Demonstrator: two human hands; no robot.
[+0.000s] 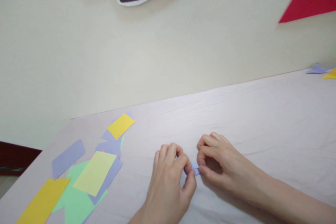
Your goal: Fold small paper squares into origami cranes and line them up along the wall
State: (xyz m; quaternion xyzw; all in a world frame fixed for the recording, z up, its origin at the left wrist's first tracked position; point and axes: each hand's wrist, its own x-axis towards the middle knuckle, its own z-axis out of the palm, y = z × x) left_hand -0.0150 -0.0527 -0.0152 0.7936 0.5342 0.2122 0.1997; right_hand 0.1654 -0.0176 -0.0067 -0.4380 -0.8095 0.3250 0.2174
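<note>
My left hand (pixel 169 175) and my right hand (pixel 217 162) meet low in the middle of the view, just above a pale pink cloth-covered table (pixel 262 119). Both pinch a small lavender piece of paper (pixel 194 166) between thumb and fingertips. Most of that paper is hidden by my fingers, so its shape cannot be made out. Both hands have their fingers curled closed.
Left of my hands lie several loose paper slips: a yellow one (pixel 120 125), a pale yellow one (pixel 95 172), lavender ones (pixel 67 157), green ones (pixel 75 199) and another yellow (pixel 43 201). More scraps (pixel 321 70) sit at the far right edge. A cream wall (pixel 157 52) rises behind the table.
</note>
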